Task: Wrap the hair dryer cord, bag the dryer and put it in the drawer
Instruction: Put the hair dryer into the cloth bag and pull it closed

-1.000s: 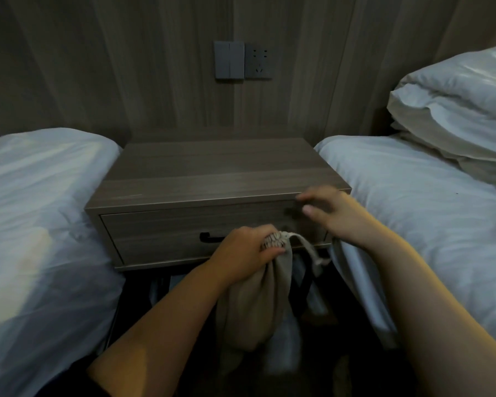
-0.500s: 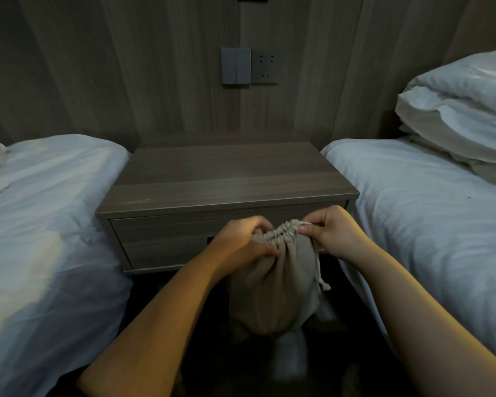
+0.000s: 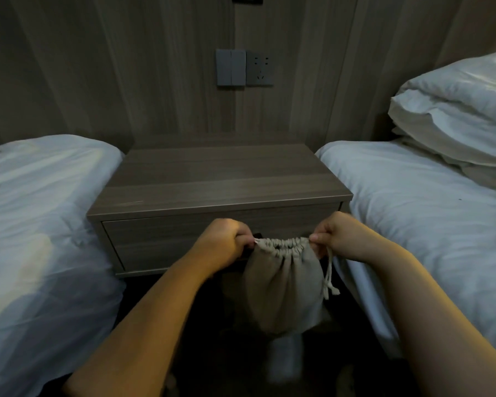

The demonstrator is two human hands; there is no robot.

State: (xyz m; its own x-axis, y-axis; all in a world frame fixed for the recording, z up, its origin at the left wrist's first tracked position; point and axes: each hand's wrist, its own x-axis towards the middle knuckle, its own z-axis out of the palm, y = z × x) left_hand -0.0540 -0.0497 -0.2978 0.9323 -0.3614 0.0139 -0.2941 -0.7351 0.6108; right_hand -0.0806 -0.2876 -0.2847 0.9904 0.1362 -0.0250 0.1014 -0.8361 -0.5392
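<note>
A beige drawstring bag (image 3: pixel 284 285) hangs full in front of the nightstand, its gathered mouth stretched sideways between my hands. My left hand (image 3: pixel 225 239) grips the left end of the mouth. My right hand (image 3: pixel 341 234) pinches the right end, and the drawstring cord (image 3: pixel 330 277) dangles below it. The hair dryer is not visible; the bag hides whatever is inside. The nightstand's drawer (image 3: pixel 166 242) is closed behind my hands, which cover most of its dark handle.
The wooden nightstand (image 3: pixel 221 179) stands between two white beds, the left bed (image 3: pixel 40 224) and the right bed (image 3: pixel 427 213). Pillows (image 3: pixel 458 116) are stacked at the right. A switch and wall socket (image 3: pixel 244 67) sit on the panelled wall. The floor below is dark.
My right hand came from the nightstand's edge to the bag's mouth and took hold. Both hands then moved apart, stretching the gathered mouth wider.
</note>
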